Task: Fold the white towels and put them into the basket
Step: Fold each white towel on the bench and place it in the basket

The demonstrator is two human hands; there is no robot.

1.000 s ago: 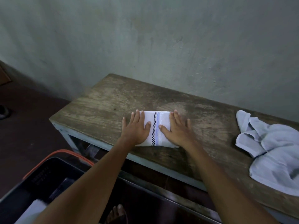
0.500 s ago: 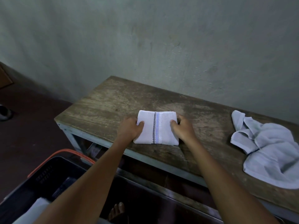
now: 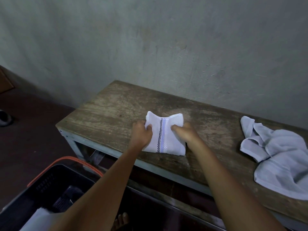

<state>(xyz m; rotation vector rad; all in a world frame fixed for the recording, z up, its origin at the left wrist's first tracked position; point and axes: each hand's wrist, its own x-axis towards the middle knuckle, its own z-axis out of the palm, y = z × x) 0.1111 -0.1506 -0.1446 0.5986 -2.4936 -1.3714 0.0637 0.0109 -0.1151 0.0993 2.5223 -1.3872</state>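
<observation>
A folded white towel (image 3: 164,135) with a black checked stripe and a pale blue stripe lies near the front of the wooden bench (image 3: 106,114). My left hand (image 3: 141,135) grips its left side and my right hand (image 3: 186,134) grips its right side, thumbs on top, and the towel's far edge is lifting and buckling. An unfolded white towel (image 3: 280,157) lies crumpled at the right end of the bench. The black basket (image 3: 41,182) with an orange rim stands on the floor at lower left, with something white (image 3: 39,219) inside it.
A grey plaster wall (image 3: 166,47) rises right behind the bench. Dark red floor (image 3: 30,130) stretches to the left, with a shoe (image 3: 5,118) at the far left edge. My bare toes (image 3: 120,220) show below the bench's front rail.
My hands went from lying flat on the folded towel to gripping its two sides. The towel's far edge has come up off the bench.
</observation>
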